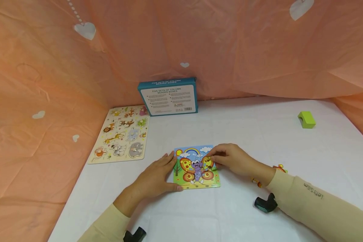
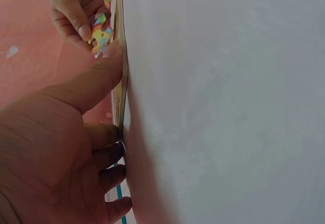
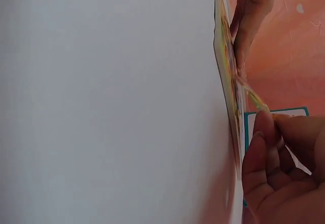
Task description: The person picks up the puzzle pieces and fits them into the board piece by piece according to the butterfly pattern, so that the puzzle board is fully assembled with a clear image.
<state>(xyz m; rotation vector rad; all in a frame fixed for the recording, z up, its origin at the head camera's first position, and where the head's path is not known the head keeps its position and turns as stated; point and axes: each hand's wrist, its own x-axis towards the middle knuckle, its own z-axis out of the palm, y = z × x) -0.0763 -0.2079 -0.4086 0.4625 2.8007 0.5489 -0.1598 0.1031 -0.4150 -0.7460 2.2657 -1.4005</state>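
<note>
A square jigsaw puzzle board [image 1: 211, 182] with a purple butterfly, rainbow and sun lies flat on the white table. My left hand [image 1: 154, 178] rests against its left side, fingers extended along the edge and thumb at the near left corner. Over the board's right part, my right hand [image 1: 234, 159] pinches a colourful jigsaw piece [image 2: 100, 33] between thumb and fingers. In the right wrist view that piece [image 3: 257, 99] is tilted, its lower end right at the board's surface by the butterfly's right wing. My fingers partly cover the piece in the head view.
A wooden animal puzzle board [image 1: 124, 134] lies at the left, beside an upright blue and white box [image 1: 169, 97]. A green arched block [image 1: 307, 120] stands at the back right. Loose jigsaw pieces [image 1: 256, 182] lie around my right wrist, partly hidden by it.
</note>
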